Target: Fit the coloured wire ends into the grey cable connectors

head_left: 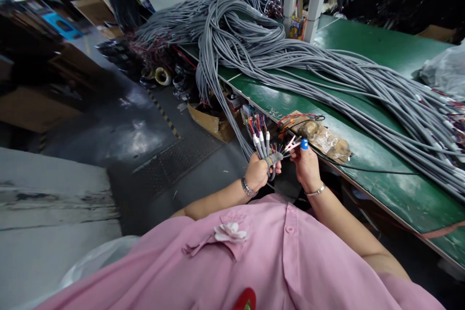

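My left hand (257, 172) is closed around a bunch of grey cables (261, 145). Several of them stand upright with white bands near their ends and multicoloured wires (257, 125) fanning out on top. One grey cable end (274, 159) points right, and thin bare-ended wires spread from it. My right hand (307, 168), with a blue cover (304, 144) on its thumb, pinches at these thin wires. A pale pinkish forked piece (291, 144) shows beside the right fingers; what it is I cannot make out.
Long grey cables (250, 53) lie piled along the green table (363, 43) and hang over its edge. A taped cardboard piece (323, 138) with cords sits near that edge. Below stands an open carton (207, 121). Rolls of tape (162, 76) lie on the floor at left.
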Action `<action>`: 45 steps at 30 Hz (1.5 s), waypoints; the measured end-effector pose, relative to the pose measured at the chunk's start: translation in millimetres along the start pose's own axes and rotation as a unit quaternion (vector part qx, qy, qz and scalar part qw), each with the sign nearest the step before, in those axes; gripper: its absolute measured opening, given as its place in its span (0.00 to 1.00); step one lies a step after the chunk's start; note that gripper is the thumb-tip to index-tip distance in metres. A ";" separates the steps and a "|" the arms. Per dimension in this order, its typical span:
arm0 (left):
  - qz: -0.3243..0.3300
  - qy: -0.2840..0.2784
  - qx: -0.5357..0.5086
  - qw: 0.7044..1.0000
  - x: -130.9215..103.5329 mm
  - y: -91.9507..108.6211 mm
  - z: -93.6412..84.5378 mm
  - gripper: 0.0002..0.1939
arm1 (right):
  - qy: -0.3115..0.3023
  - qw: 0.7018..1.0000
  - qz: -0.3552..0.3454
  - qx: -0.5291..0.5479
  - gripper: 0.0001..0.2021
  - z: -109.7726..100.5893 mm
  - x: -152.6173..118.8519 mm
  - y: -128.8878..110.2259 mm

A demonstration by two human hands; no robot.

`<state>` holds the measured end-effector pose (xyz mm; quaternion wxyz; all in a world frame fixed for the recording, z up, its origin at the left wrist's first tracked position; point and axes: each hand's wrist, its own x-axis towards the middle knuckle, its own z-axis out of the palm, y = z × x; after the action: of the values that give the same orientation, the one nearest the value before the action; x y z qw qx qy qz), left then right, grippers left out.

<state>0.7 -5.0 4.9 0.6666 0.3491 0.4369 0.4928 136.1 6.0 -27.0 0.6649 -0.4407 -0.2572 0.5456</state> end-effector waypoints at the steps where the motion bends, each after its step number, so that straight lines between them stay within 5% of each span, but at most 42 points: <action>1: 0.000 -0.002 0.002 1.000 -0.1 -0.5 0.0 0.18 | -0.007 1.000 0.007 0.006 0.19 -0.2 0.9 0.3; 6: -0.008 -0.003 0.019 1.000 0.1 -2.5 1.2 0.19 | -0.082 0.984 0.112 0.112 0.19 1.0 9.8 -1.1; 12: -0.018 0.004 0.020 1.000 0.7 -4.4 2.1 0.20 | -0.052 0.982 0.116 0.141 0.16 3.3 13.7 0.5; 22: 0.010 0.004 0.013 1.000 -9.1 -4.9 -5.8 0.18 | -0.130 0.958 0.189 0.172 0.21 -6.0 2.7 -9.2; 31: 0.019 0.003 -0.005 1.000 -6.4 -3.7 -3.1 0.17 | -0.113 0.981 0.128 0.097 0.15 -2.5 0.1 -13.4; 45: 0.032 0.022 0.024 0.999 3.0 -12.0 -3.5 0.16 | -0.070 0.977 0.133 0.148 0.13 0.3 14.9 -0.5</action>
<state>2.1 -5.2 -7.9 0.6324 0.3679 0.4519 0.5104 140.1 20.3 -28.5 0.6247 -0.3280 -0.1588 0.6906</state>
